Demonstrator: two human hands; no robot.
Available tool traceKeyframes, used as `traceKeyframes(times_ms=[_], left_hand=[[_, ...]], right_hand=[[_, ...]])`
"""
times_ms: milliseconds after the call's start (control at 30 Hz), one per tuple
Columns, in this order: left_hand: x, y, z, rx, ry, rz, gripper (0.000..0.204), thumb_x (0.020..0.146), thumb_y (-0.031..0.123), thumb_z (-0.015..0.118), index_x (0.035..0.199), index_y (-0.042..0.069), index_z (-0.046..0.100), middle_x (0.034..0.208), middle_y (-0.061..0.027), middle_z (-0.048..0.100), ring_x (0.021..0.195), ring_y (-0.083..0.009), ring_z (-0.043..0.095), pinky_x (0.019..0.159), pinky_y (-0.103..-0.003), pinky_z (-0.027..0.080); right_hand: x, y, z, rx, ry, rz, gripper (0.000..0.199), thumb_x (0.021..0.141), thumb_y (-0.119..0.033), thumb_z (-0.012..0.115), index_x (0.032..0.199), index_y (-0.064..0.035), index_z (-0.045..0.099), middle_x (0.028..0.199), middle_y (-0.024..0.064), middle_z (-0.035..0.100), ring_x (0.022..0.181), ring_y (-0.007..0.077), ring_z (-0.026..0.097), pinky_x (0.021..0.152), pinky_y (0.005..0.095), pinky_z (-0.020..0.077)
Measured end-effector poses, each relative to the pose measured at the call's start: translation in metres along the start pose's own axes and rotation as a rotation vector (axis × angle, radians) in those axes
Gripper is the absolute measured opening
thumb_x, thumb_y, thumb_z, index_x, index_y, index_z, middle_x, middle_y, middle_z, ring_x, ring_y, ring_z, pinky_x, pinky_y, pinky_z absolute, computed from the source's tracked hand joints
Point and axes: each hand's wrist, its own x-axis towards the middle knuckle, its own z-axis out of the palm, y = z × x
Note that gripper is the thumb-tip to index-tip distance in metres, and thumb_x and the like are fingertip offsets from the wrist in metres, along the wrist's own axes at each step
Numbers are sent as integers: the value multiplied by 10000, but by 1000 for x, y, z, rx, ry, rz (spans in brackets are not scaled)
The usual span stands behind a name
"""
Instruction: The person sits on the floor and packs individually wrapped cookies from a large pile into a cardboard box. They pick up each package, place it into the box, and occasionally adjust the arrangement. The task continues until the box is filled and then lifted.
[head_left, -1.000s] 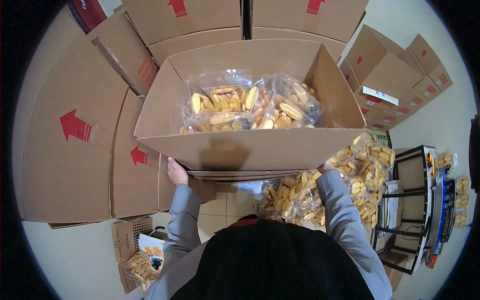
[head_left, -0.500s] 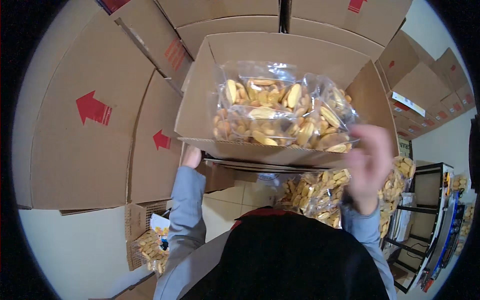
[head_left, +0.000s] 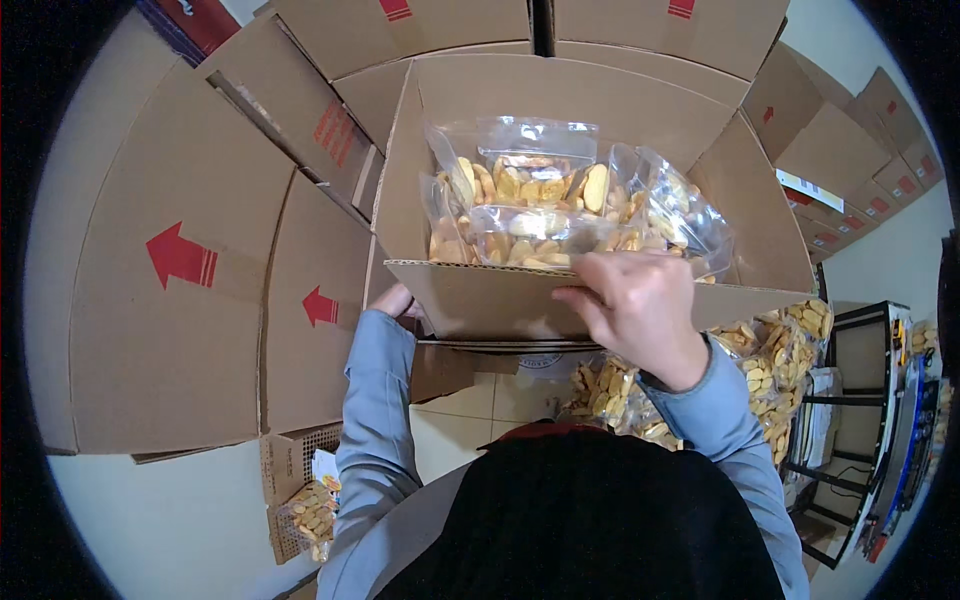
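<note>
An opened cardboard box [head_left: 480,305] stands in front of me, with several clear plastic bags of pale yellow, flat oval pieces [head_left: 540,185] inside. My right hand [head_left: 640,305] is closed over the top edge of its near wall, the thumb on the outer face and the other fingers curled over the rim. Low at the box's near left corner, my left hand [head_left: 398,303] holds the box from the side. Its fingertips are mostly hidden by the cardboard.
Big cartons with red arrows [head_left: 180,255] are stacked along the left, and others [head_left: 650,35] behind the box. More filled bags [head_left: 780,370] lie below right, beside a black metal rack [head_left: 850,400]. A basket with bags [head_left: 310,510] sits at lower left.
My right hand has moved left from the box's right end and now grips the near rim. The box sits a little farther right in view, and its near wall shows more.
</note>
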Motion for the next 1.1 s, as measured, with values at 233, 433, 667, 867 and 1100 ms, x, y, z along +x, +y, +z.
traceKeyframes(times_ms=[233, 433, 667, 867, 1100], left_hand=[[23, -16, -3, 23, -218, -98, 597, 937, 447, 222, 1147, -48, 482, 1007, -199, 598, 1023, -296, 548, 886, -395, 409], [45, -36, 5, 60, -234, -127, 579, 936, 438, 233, 1156, -42, 474, 1024, -197, 590, 1032, -293, 541, 891, -398, 406], [68, -44, 26, 38, -229, -138, 559, 936, 427, 246, 1166, -34, 464, 1043, -193, 580, 1041, -288, 533, 897, -402, 402], [64, -46, 33, -15, -189, -147, 543, 936, 419, 258, 1175, -27, 456, 1060, -191, 571, 1050, -285, 526, 903, -405, 399], [45, -24, 42, -109, -97, -142, 525, 936, 408, 271, 1185, -19, 447, 1079, -187, 561, 1060, -281, 518, 909, -409, 395]], right_hand=[[10, 6, -16, 19, -50, 90, 240, 639, -245, 736, 601, -79, 567, 480, 58, 502, 425, 207, 522, 407, 313, 374], [16, 1, -19, -12, -58, 95, 263, 611, -248, 764, 610, -52, 589, 494, 61, 526, 430, 205, 513, 445, 295, 349], [13, 1, -7, -56, -68, 110, 249, 601, -234, 768, 595, -57, 593, 507, 50, 545, 462, 197, 539, 476, 293, 347], [24, -8, -7, -50, -34, 14, 215, 597, -216, 768, 604, -66, 614, 482, 25, 525, 455, 173, 539, 482, 277, 358], [9, -11, 22, 8, -154, -112, 150, 648, -140, 693, 593, -119, 556, 501, 4, 531, 447, 148, 540, 424, 265, 395]])
